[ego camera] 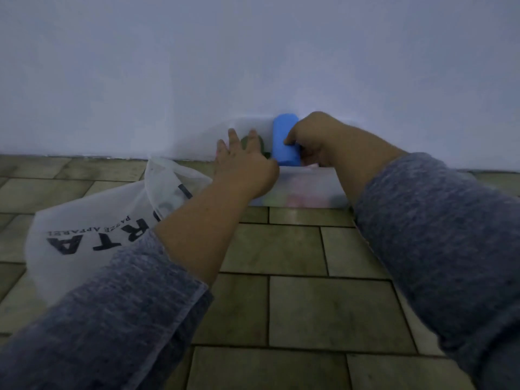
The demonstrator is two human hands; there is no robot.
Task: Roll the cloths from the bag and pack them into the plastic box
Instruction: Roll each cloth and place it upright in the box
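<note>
Risk: blue roll (284, 142) unravels on release.
Your right hand (315, 143) pinches it over the plastic box (309, 187); left hand (242, 161), fingers spread, covers the green roll (262, 144). Seat it snug first.

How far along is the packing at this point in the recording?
Done: a green roll sits in the box, and faint colours through its wall suggest more. In hand: the right grip holds a blue roll upright at the box, while the left grip lies straight-fingered against the green one. Left: seating the blue roll; whether the bag holds more cloths cannot be seen.
</note>
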